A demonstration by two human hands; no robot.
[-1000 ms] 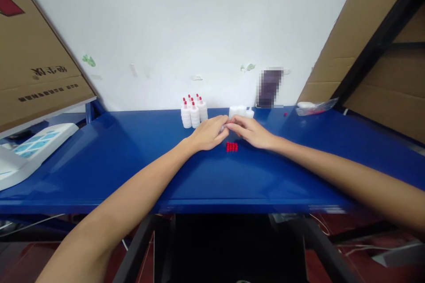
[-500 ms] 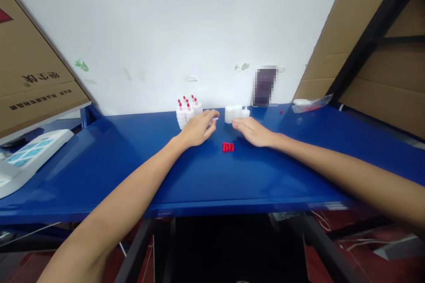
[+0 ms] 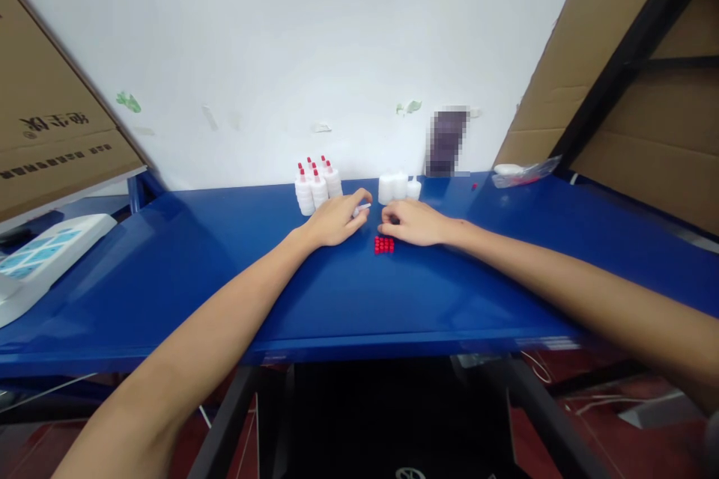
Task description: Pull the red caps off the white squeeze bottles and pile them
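Note:
My left hand (image 3: pixel 335 220) rests on the blue table (image 3: pixel 225 277) with its fingers curled round a small white bottle (image 3: pixel 362 207), whose tip sticks out to the right. Just right of it, my right hand (image 3: pixel 410 223) lies knuckles up, fingertips bent down above a tight cluster of small red caps (image 3: pixel 384 244). Whether those fingers pinch a cap is hidden. Behind my left hand stands a group of white bottles with red caps (image 3: pixel 314 185). Several uncapped white bottles (image 3: pixel 398 187) stand behind my right hand.
A white device with blue keys (image 3: pixel 39 258) lies at the table's left end under a tilted cardboard box (image 3: pixel 50 135). A clear plastic bag (image 3: pixel 522 172) and a loose red cap (image 3: pixel 475 185) lie at the back right. Cardboard and a black frame (image 3: pixel 629 52) rise on the right.
My hands came apart after meeting at the bottle. The left kept the white bottle and shifted slightly left. The right has now dropped its fingertips toward the red caps.

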